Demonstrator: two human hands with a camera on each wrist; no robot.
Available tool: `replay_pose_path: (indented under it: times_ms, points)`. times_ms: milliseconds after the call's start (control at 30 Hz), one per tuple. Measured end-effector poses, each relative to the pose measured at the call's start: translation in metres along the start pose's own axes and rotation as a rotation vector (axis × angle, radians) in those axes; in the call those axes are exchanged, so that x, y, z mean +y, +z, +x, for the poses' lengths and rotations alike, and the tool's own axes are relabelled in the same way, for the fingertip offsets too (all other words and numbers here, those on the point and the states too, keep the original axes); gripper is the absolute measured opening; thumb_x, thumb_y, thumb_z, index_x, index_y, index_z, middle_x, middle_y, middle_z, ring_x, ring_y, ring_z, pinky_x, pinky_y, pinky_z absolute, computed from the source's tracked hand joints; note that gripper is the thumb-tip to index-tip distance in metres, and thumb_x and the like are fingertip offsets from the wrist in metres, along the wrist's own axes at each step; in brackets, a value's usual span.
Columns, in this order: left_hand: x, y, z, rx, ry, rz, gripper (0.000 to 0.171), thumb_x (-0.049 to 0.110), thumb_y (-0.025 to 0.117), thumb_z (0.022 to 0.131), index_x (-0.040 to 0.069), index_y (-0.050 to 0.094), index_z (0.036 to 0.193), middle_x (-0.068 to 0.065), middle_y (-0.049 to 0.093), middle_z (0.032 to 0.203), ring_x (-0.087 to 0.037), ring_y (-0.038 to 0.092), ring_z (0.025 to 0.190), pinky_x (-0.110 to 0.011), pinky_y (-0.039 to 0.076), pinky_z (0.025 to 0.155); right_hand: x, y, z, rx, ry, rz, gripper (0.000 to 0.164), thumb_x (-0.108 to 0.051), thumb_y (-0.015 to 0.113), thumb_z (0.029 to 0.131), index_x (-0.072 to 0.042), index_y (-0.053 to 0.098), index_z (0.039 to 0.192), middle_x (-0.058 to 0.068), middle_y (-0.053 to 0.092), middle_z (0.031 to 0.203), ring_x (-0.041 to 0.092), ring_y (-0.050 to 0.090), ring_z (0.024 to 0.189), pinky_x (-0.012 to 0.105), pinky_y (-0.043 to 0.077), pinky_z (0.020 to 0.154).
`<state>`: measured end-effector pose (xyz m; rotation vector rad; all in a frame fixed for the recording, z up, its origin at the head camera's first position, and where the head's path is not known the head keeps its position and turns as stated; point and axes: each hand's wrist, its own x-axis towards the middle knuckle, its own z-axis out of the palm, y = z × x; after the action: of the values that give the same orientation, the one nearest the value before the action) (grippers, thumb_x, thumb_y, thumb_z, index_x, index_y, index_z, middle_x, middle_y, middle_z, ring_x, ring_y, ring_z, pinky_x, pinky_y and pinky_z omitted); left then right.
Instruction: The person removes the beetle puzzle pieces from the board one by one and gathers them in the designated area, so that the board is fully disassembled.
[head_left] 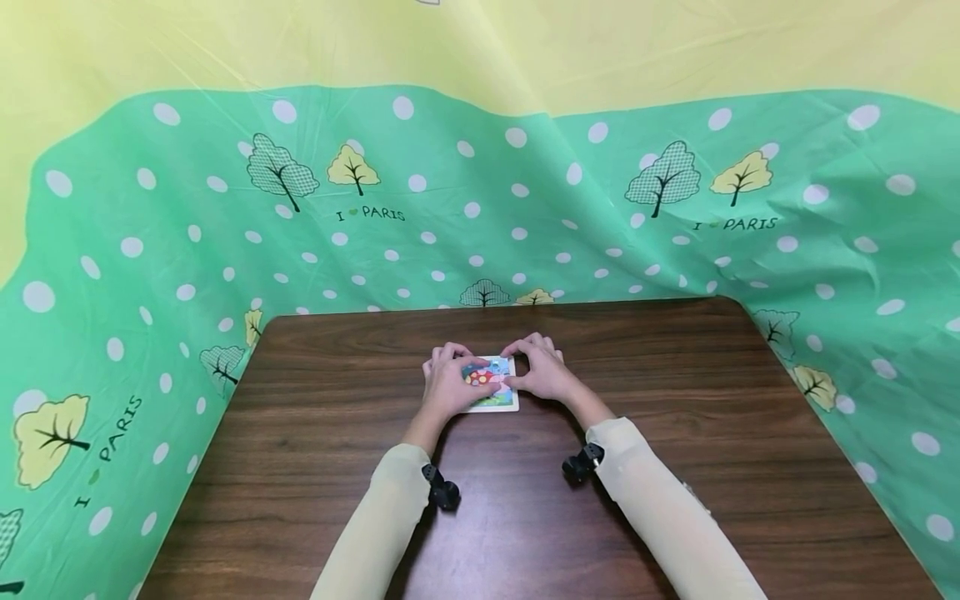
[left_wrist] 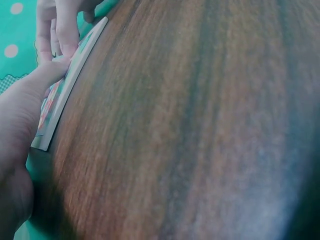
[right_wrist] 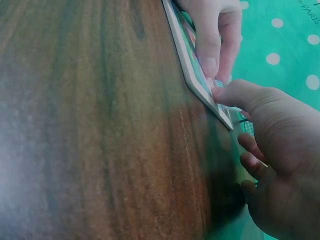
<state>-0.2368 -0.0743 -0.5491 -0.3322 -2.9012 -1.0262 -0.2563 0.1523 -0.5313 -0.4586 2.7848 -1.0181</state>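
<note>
A small flat picture puzzle (head_left: 498, 401) with a pale border lies on the brown table, its print red, blue and green. From the left, my left hand (head_left: 446, 385) reaches over it and touches its face with thumb and forefinger. My right hand (head_left: 546, 375) is at the right side, its thumb pressing on the print near the border and its forefinger by the top edge. In the right wrist view the right thumb (right_wrist: 240, 95) meets the puzzle close to the left fingertips. The hands cover much of the picture, and whether a loose piece lies under the fingers cannot be made out.
The dark wood table (head_left: 337, 500) extends around the hands to a rounded far edge. Behind and beside it hangs a green and yellow cloth (head_left: 450, 208) with white dots and printed trees. A black wrist camera (head_left: 442, 489) sits at each pale sleeve.
</note>
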Motion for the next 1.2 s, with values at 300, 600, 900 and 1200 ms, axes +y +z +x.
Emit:
replay_pose_path:
  times_ms: [300,600,900,1200]
  points:
    - [-0.0003,-0.0013,0.0010,0.002,-0.001,-0.005,0.053,0.054,0.094,0.088,0.021,0.086,0.128,-0.008,0.061,0.138,-0.033,0.048,0.132,-0.058,0.034,0.112,0.0007,0.0039,0.0011,0.049,-0.068,0.072,0.037,-0.015,0.086,0.096,-0.013,0.076,0.131,0.005,0.074,0.109,0.024,0.054,0.107,0.044,0.037,0.098]
    - [-0.0020,0.0031,0.0018,0.012,-0.004,-0.020,0.053,0.052,0.095,0.086,0.020,0.086,0.127,-0.009,0.060,0.137,-0.033,0.048,0.131,-0.058,0.033,0.111,0.0039,0.0060,0.0008,0.091,-0.087,0.129,0.029,-0.008,0.080,0.097,-0.012,0.077,0.126,0.003,0.071,0.101,0.020,0.054,0.097,0.032,0.041,0.087]
    - [-0.0009,0.0037,0.0019,0.011,-0.010,0.012,0.053,0.057,0.094,0.086,0.023,0.086,0.126,-0.007,0.060,0.137,-0.031,0.049,0.131,-0.058,0.035,0.111,0.0010,0.0046,0.0002,0.071,-0.061,0.113,0.028,-0.007,0.080,0.101,-0.011,0.078,0.128,0.007,0.074,0.103,0.022,0.057,0.099,0.034,0.042,0.089]
    - [-0.0055,0.0076,0.0039,0.012,-0.023,-0.012,0.056,0.056,0.094,0.086,0.021,0.085,0.129,-0.008,0.058,0.139,-0.032,0.047,0.132,-0.058,0.033,0.114,0.0016,-0.0010,0.0028,0.055,-0.057,0.175,0.030,-0.005,0.081,0.100,-0.007,0.078,0.130,0.008,0.076,0.101,0.018,0.062,0.090,0.031,0.048,0.084]
